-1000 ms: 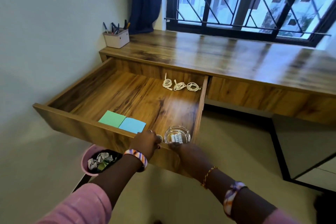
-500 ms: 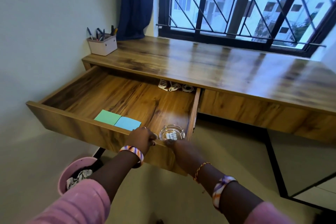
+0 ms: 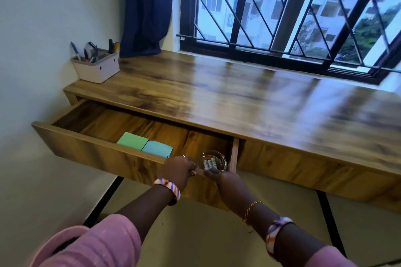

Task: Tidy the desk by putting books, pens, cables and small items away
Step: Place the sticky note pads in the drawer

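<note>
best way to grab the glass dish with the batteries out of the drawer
Take the glass dish by its thick rim, from above and the front. It sits in the drawer's front right corner, so drawer walls block the front and right. Keep it level: the batteries lie loose.

Two sticky-note pads [image 3: 145, 145], one glass dish [image 3: 212, 162], one pen holder [image 3: 96, 67].

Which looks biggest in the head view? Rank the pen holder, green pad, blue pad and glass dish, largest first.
1. pen holder, though it sits farthest from the camera.
2. green pad and blue pad: alike, and the drawer front hides their near edges, so no ranking.
3. glass dish, smallest, though nearest.
</note>
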### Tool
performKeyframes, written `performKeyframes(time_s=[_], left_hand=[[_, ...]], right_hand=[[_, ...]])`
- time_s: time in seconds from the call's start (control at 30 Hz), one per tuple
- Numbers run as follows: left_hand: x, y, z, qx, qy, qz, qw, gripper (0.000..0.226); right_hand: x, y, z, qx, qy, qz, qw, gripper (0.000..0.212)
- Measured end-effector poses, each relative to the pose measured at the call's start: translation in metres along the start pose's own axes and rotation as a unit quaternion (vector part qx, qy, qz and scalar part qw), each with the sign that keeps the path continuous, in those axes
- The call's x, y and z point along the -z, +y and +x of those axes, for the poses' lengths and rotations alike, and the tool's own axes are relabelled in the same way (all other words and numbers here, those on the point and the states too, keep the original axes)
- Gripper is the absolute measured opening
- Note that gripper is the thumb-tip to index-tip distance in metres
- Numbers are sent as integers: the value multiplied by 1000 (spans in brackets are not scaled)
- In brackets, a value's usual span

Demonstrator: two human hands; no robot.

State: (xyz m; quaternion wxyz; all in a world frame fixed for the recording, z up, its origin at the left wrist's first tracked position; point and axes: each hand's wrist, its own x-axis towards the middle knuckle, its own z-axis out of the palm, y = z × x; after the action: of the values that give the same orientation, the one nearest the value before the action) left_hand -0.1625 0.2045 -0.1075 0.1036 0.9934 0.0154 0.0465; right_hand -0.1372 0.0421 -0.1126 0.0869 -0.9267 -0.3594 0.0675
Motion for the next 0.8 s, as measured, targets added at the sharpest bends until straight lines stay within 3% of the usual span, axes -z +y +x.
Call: performKeyframes(time_s=[0.07,0.13,0.3,0.4,0.5,0.6,0.7,0.8], left_hand=[[-3,-2,17,-28,20,6,999,33],[-3,-6,34,-32,27,1,999,53],[7,-19,82,-19,-30,47,998,98],[8,-21,106,-15,-56,68,996,106],[4,-23,124,-13,-66,65,996,100],[-6,-20,130,-13,-19,42,999,85],[-13,-17,136,-1,29,9,1000,69],[-21,-14,144,-7,112,48,993,62]], right_hand=[[-2,12,13,-10,5,-11,1000,54],[-2,22,25,-4,66,-32,997,52],[11,42,49,-29,113,-125,985,56],[16,51,62,-64,113,-121,984,78],[21,59,76,-105,105,-128,981,85],[23,68,88,-101,126,-132,978,81],[22,71,99,-86,151,-158,972,54],[26,73,111,-76,184,-189,962,36]])
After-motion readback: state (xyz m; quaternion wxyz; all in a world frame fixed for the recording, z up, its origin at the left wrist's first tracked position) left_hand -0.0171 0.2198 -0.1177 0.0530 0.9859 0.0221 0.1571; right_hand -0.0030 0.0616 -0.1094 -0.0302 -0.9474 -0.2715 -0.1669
